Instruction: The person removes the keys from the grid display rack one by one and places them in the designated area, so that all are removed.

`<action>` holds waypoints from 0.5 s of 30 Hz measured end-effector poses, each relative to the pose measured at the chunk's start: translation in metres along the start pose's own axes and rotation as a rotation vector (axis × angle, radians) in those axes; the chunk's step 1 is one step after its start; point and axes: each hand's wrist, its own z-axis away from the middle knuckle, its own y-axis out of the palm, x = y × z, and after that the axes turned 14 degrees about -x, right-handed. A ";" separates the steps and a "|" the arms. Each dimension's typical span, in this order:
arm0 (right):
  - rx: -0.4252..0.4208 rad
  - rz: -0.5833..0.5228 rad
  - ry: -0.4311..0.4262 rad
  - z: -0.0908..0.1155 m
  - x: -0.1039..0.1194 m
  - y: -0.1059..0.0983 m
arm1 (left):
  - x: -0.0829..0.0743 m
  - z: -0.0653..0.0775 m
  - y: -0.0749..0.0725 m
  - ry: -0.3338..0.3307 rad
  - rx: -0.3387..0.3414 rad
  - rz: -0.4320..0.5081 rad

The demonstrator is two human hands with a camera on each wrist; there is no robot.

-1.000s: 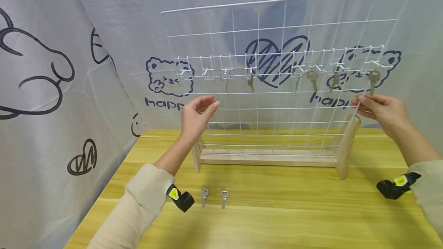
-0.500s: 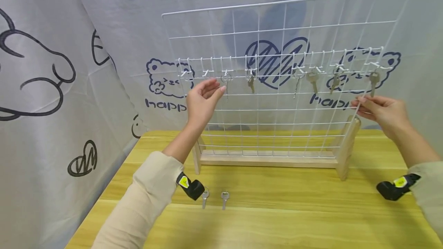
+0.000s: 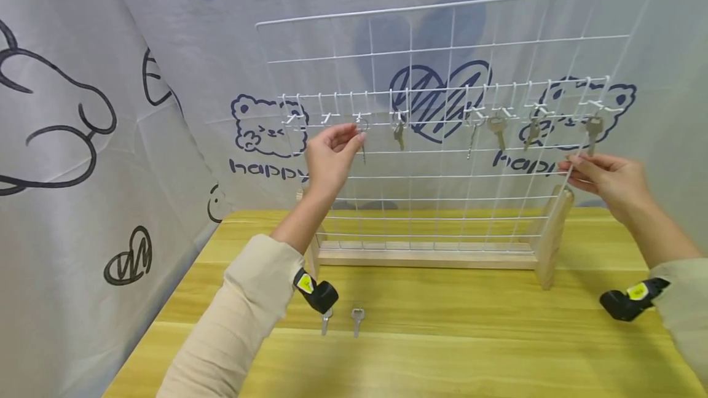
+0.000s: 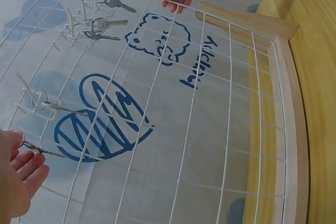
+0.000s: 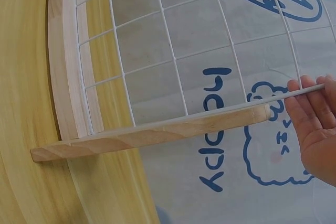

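A white wire grid panel (image 3: 431, 177) stands upright in a wooden base (image 3: 426, 258). My left hand (image 3: 329, 155) is raised to a row of white hooks and pinches a key (image 4: 42, 149) by its ring, which hangs at a hook left of the middle. My right hand (image 3: 611, 180) grips the panel's right edge wire between thumb and fingers, just above the wooden side foot (image 5: 157, 132). More keys hang along the row: one key (image 3: 399, 135) right of my left hand, and another key (image 3: 594, 131) above my right hand.
Two loose keys lie on the yellow wooden table (image 3: 442, 330); one key (image 3: 357, 321) shows whole, the other key (image 3: 325, 323) is partly covered by the left wrist camera. The two leftmost hooks (image 3: 293, 118) bear no key. A printed cloth (image 3: 182, 35) hangs behind.
My left hand has risen and moved right, from below the left hooks to the hanging key, and now pinches it. My right hand has stayed on the panel's edge.
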 end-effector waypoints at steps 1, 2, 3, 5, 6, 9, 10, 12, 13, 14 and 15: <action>0.000 0.000 -0.001 0.000 0.000 0.000 | 0.000 0.000 0.001 -0.006 -0.002 -0.001; 0.000 -0.002 -0.002 0.000 0.000 0.000 | -0.001 0.001 0.001 -0.014 -0.003 -0.002; 0.000 -0.005 -0.001 0.000 0.000 0.000 | -0.001 0.001 0.002 -0.021 -0.004 -0.004; 0.000 -0.012 0.001 0.000 0.000 0.000 | -0.001 0.002 0.003 -0.031 -0.009 -0.006; 0.000 -0.013 0.002 0.000 0.000 0.000 | -0.001 0.002 0.004 -0.035 -0.013 -0.005; -0.001 -0.014 0.003 0.000 0.000 0.001 | -0.002 0.003 0.005 -0.045 -0.021 0.000; -0.002 -0.011 0.003 0.000 0.000 0.001 | -0.002 0.003 0.005 -0.049 -0.021 0.002; -0.006 -0.007 0.001 0.000 -0.001 0.001 | -0.003 0.003 0.005 -0.051 -0.020 0.001; -0.008 -0.007 0.002 0.000 -0.001 0.001 | -0.004 0.003 0.004 -0.051 -0.020 -0.002; -0.011 -0.003 0.003 0.000 -0.001 0.001 | -0.005 0.003 0.003 -0.051 -0.020 -0.006; -0.013 -0.001 0.005 0.000 -0.001 0.001 | -0.005 0.002 0.002 -0.053 -0.019 -0.011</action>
